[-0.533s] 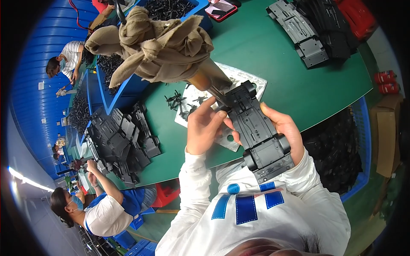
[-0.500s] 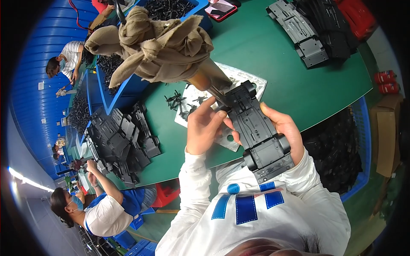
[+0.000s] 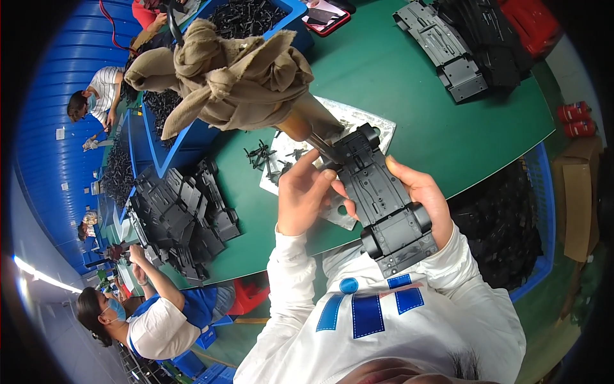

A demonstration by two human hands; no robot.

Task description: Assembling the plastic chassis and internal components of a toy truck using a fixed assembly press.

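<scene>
A black toy car chassis [image 3: 378,192], fitted with wheels, is tilted between my two hands above the table's near edge. My right hand [image 3: 423,195] is closed around its right side, thumb lying along the edge. The fingers of my left hand [image 3: 304,195] are bent against its far left edge, by a wheel; whether they also pinch a small part is hidden. The metal tip of a hanging tool [image 3: 300,125], wrapped in knotted brown cloth, meets the chassis at its far end. Small black parts [image 3: 259,155] lie on a white board [image 3: 374,121] beneath.
Stacked black chassis [image 3: 185,214] lie at the left, more [image 3: 448,54] at the far right. Blue bins [image 3: 294,16] of small black parts stand behind. A blue crate [image 3: 543,256] of black pieces sits below the right edge. A co-worker [image 3: 163,313] works at the left.
The whole view has shifted very slightly. My hands, the chassis and the tool tip keep their places relative to one another.
</scene>
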